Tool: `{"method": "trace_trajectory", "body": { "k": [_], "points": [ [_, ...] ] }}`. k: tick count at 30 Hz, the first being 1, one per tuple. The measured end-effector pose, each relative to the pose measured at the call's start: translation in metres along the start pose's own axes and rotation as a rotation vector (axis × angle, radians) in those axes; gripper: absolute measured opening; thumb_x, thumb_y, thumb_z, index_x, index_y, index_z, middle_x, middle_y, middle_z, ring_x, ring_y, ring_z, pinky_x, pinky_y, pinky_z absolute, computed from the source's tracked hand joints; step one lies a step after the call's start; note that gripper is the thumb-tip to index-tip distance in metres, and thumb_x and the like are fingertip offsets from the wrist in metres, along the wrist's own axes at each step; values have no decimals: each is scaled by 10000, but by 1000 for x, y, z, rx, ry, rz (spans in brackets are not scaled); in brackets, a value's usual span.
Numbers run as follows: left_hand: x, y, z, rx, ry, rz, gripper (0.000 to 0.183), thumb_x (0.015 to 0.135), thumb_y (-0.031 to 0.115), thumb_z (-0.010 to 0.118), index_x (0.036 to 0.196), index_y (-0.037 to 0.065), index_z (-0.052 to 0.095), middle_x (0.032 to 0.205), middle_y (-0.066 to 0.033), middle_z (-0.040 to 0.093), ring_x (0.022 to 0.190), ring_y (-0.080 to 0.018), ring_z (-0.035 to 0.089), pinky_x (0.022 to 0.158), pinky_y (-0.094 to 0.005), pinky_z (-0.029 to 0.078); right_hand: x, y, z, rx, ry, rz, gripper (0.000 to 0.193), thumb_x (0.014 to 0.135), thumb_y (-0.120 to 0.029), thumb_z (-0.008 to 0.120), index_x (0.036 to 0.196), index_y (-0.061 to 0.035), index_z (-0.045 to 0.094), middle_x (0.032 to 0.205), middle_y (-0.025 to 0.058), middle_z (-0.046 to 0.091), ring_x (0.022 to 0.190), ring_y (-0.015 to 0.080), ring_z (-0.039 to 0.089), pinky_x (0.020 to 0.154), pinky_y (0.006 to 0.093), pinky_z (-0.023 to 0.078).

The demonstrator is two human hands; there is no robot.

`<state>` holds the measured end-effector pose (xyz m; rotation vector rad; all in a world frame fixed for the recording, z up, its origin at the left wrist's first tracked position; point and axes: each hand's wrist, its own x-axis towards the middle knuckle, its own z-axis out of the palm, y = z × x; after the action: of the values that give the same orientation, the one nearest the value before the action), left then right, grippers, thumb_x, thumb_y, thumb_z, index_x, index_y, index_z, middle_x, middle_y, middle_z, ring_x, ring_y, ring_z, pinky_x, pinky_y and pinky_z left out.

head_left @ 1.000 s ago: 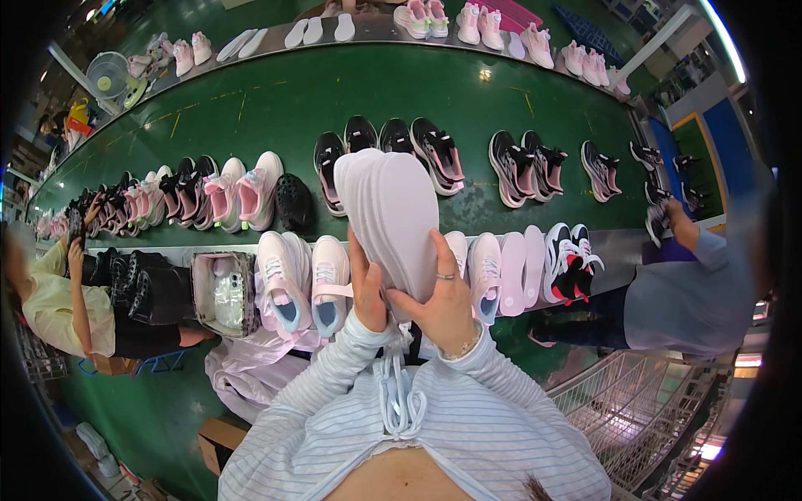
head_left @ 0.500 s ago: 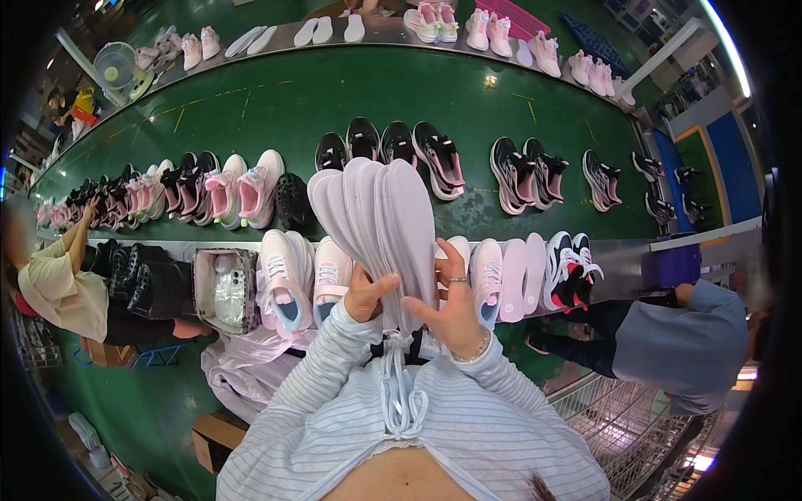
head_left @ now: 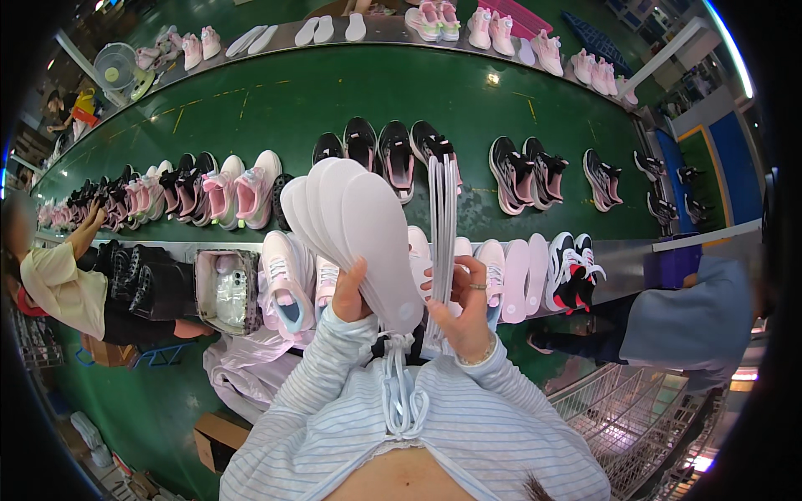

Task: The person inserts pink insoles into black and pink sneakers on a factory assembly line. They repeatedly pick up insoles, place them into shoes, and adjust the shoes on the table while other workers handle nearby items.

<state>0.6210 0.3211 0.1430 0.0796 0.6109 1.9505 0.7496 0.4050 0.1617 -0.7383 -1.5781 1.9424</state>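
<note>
A fanned stack of white insoles [head_left: 372, 225] is gripped near its lower left side by my left hand [head_left: 350, 292], the thumb lying over the front. My right hand [head_left: 464, 307] holds a second bundle of insoles [head_left: 444, 225], turned edge-on so that only their thin sides show. The two bundles are apart at the top, close together near the heels. Behind them, on the near ledge, are pale pink sneakers [head_left: 288, 282], partly covered by the insoles and my hands. A pair of loose pink insoles [head_left: 515, 280] lies right of my right hand.
Black sneakers [head_left: 394, 159] stand on the green belt [head_left: 334, 92] beyond my hands. On the ledge sit a box with a plastic-wrapped item [head_left: 225, 290] and black-and-red sneakers [head_left: 570, 271]. One co-worker [head_left: 63, 280] is at left, another [head_left: 685, 326] at right, near a wire cart [head_left: 618, 417].
The single fan of insoles has been split into two bundles. My left hand's bundle has tilted left with its face showing; my right hand's has turned edge-on and shifted right.
</note>
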Motion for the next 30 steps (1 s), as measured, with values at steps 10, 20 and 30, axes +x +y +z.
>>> {"method": "trace_trajectory", "body": {
  "k": [10, 20, 30],
  "points": [
    [-2, -5, 10, 17, 17, 56, 535, 755, 384, 465, 1109, 4, 335, 1000, -124, 471, 866, -220, 505, 727, -329, 440, 7, 3, 8, -479, -140, -146, 715, 589, -109, 636, 1171, -63, 225, 1002, 159, 433, 834, 258, 501, 710, 317, 412],
    [3, -1, 3, 37, -161, 81, 755, 706, 644, 254, 1097, 5, 347, 974, -123, 465, 762, -194, 488, 624, -294, 412, 8, -13, -6, 191, 163, -178, 636, 630, 34, 533, 1156, -75, 193, 868, 81, 414, 685, 106, 469, 614, 223, 419],
    [-4, -20, 1, 161, -63, 78, 712, 708, 559, 419, 1152, 20, 278, 1060, -129, 436, 928, -244, 470, 774, -351, 402, -2, -8, 9, -226, 5, -78, 718, 619, -63, 609, 1194, -69, 178, 962, 117, 444, 849, 194, 486, 728, 293, 398]
  ]
}}
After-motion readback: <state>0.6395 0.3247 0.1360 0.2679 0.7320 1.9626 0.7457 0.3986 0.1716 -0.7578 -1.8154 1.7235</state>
